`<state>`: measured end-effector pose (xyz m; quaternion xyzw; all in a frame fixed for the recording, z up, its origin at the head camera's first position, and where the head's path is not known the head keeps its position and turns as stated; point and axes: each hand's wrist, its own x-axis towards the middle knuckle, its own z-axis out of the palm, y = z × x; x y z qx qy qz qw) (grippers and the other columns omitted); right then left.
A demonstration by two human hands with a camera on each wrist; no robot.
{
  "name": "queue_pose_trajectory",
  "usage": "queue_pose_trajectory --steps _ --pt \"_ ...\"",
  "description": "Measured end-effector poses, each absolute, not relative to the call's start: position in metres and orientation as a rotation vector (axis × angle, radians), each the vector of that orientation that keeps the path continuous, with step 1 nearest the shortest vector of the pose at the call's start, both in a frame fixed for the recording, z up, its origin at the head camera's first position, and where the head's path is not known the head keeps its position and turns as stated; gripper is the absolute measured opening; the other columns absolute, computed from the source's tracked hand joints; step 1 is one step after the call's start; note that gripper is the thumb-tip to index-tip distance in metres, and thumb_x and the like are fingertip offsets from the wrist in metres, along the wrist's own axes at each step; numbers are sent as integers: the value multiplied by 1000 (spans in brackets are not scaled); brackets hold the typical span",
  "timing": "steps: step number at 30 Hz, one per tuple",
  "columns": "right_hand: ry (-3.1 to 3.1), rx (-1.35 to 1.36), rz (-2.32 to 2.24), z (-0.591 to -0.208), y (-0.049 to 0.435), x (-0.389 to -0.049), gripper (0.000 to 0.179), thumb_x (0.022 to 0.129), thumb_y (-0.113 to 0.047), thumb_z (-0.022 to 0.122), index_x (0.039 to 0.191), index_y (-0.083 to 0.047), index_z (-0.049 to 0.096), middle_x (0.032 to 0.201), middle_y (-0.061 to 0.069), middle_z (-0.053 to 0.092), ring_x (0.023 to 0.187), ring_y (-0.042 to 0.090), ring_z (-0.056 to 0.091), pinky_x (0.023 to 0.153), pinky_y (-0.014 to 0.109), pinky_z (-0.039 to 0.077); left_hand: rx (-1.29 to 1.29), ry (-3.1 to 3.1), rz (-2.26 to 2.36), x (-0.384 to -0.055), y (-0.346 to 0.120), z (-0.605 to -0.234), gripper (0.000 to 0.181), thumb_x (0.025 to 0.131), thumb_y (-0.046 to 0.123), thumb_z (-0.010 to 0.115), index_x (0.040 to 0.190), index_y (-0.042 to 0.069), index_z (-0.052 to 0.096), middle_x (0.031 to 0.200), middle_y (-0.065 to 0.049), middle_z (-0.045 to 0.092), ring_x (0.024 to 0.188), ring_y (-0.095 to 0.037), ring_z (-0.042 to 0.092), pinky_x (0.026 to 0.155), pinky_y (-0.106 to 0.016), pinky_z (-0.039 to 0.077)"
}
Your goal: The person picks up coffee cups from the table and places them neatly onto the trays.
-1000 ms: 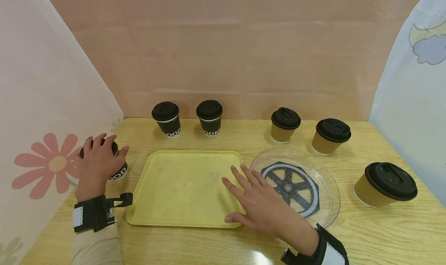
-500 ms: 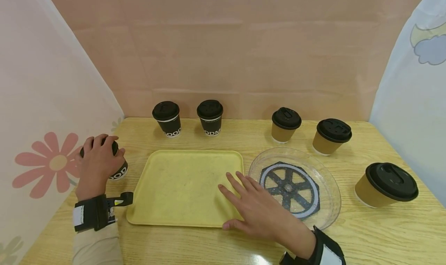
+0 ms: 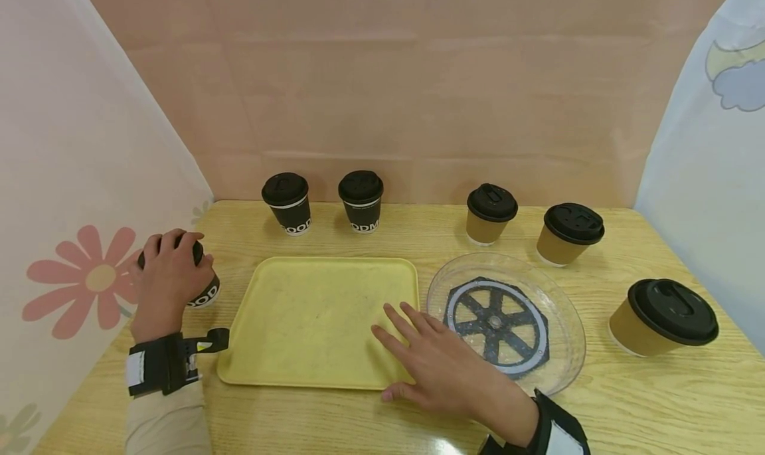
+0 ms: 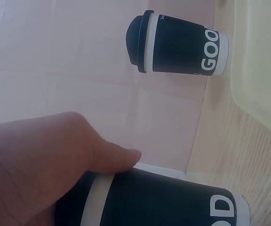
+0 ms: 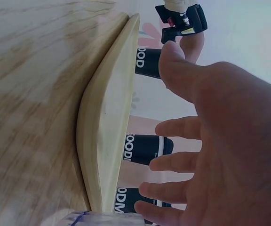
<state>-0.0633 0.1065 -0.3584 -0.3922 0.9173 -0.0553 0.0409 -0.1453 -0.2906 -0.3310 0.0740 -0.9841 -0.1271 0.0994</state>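
My left hand (image 3: 169, 273) grips a black lidded paper coffee cup (image 3: 206, 294) from above, at the table's left side. In the left wrist view the thumb presses the cup's (image 4: 159, 200) side just below its lid; the palm and fingers hide most of the lid. The cup stands upright, left of a yellow rectangular tray (image 3: 311, 322). Over the tray's right edge my right hand (image 3: 442, 368) hovers, palm down, its fingers spread and holding nothing. Beneath and beside that hand lies a clear round plastic dish (image 3: 570, 335) with a dark spoked wheel pattern showing at its middle.
Two more black lidded cups, one left (image 3: 288, 206) and one right (image 3: 362, 202), stand behind the tray. Three brown cups with black lids (image 3: 487, 226) (image 3: 562, 242) (image 3: 648, 329) stand behind and right of the dish. Paper or cloth walls border the table.
My left thumb has drawn in against the cup. The right hand has drifted slightly left and toward me. The cups, tray and dish stay in place.
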Motion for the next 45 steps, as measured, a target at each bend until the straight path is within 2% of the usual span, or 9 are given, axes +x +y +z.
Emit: queue_pose_trajectory --steps 9,18,26,38,45 --pt "2740 -1194 -140 -360 105 -62 76 91 -65 49 151 -20 37 159 14 29 145 36 31 109 50 39 216 -2894 -375 -145 -290 -331 43 96 19 46 136 3 45 141 -29 32 131 -54 20 97 -79 13" --pt "2754 -1217 -58 -362 104 -59 69 91 -57 56 148 -20 42 156 13 35 142 36 36 110 48 40 219 -2918 -382 -146 -290 -330 45 96 20 45 138 2 43 142 -30 30 131 -54 18 93 -81 15" --pt "2699 -1193 -67 -362 103 -59 65 92 -53 58 146 -21 44 157 12 34 143 35 36 109 50 40 209 -2927 -402 -147 -293 -331 46 96 20 44 138 1 42 142 -31 28 132 -54 16 91 -85 13" --pt "2684 -1274 -46 -367 101 -56 44 94 -37 61 136 -24 57 146 8 50 134 37 48 103 49 46 238 -2949 -406 -148 -294 -331 46 97 20 44 139 3 40 143 -31 26 134 -55 13 81 -89 14" --pt "2698 -1302 -20 -369 102 -55 42 95 -35 59 136 -24 58 146 9 51 134 38 48 105 48 44 231 -2944 -409 -148 -294 -331 46 97 20 43 139 2 40 143 -31 26 134 -55 13 84 -89 12"
